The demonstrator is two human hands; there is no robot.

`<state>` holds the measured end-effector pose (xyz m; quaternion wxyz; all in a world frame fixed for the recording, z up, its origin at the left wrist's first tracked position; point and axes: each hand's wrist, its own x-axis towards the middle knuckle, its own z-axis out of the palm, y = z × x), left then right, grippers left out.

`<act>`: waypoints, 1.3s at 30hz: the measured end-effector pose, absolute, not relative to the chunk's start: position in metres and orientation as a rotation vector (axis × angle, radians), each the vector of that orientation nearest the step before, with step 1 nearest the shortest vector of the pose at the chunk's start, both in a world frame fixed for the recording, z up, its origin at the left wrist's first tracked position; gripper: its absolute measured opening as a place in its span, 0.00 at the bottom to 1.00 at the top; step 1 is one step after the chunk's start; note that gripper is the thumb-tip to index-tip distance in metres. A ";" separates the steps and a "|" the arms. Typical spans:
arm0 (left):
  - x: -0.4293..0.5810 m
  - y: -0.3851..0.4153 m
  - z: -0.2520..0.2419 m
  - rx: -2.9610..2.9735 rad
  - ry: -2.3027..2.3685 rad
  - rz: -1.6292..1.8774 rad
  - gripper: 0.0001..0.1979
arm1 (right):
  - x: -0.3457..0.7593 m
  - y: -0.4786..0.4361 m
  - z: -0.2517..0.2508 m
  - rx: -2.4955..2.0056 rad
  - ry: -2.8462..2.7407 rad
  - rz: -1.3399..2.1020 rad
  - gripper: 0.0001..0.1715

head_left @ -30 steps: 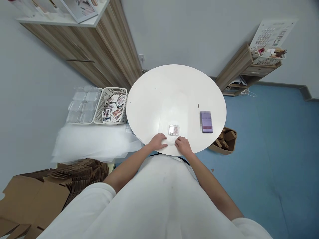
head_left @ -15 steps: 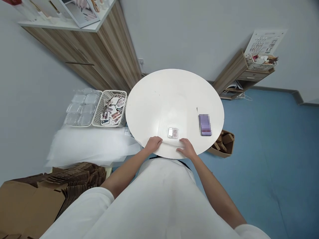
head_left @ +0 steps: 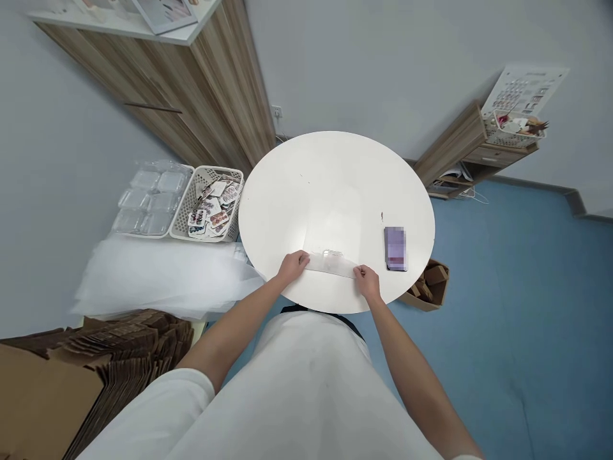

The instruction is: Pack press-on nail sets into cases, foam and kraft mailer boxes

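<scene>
A thin, translucent white packing sheet (head_left: 330, 265) lies on the round white table, its near edge lifted and folded over a small clear plastic box (head_left: 332, 253). Only the far rim of the box shows plainly; the rest is veiled by the sheet. My left hand (head_left: 293, 267) pinches the left end of the folded edge. At the right end, my right hand (head_left: 367, 280) is closed on the same edge, fingers curled. Off to the right of that hand lies a purple, pixelated phone-shaped item (head_left: 395, 248).
The round table (head_left: 278, 191) fills the middle. On its left stand a white basket (head_left: 175, 231) of cards with false nails, clear plastic boxes (head_left: 158, 202), stacked translucent sheets (head_left: 143, 275) and flattened cardboard (head_left: 138, 351). An open carton (head_left: 438, 303) sits on the floor at right.
Both hands have raised the sheet's near edge and brought it away from me over the clear box, which was uncovered before. My right hand's fingers have closed. The view has shifted slightly.
</scene>
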<state>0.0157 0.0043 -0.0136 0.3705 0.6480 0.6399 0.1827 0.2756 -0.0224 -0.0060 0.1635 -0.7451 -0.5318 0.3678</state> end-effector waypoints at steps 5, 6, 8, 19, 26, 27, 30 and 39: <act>0.019 0.015 -0.019 1.684 1.785 0.361 0.08 | 0.272 -0.015 -0.010 -2.269 -1.585 0.933 0.13; 0.020 0.015 -0.019 1.714 1.800 0.324 0.08 | 0.271 -0.014 -0.010 -2.295 -1.593 0.921 0.13; 0.022 0.015 -0.018 1.795 1.819 0.246 0.08 | 0.268 -0.012 -0.011 -2.345 -1.607 0.902 0.12; 0.032 0.015 -0.009 2.386 1.664 0.181 0.20 | 0.257 -0.008 -0.015 -2.207 -2.056 0.443 0.14; 0.039 0.025 -0.001 2.699 1.200 0.034 0.18 | 0.251 -0.004 -0.012 -1.631 -2.575 0.394 0.17; 0.039 0.026 0.000 2.707 1.174 0.019 0.17 | 0.252 -0.004 -0.012 -1.613 -2.589 0.414 0.17; 0.041 0.028 0.004 2.706 1.101 -0.006 0.15 | 0.252 -0.002 -0.012 -1.564 -2.619 0.491 0.14; 0.055 0.028 -0.002 2.564 1.127 -0.045 0.21 | 0.240 0.003 -0.009 -1.633 -2.640 0.611 0.22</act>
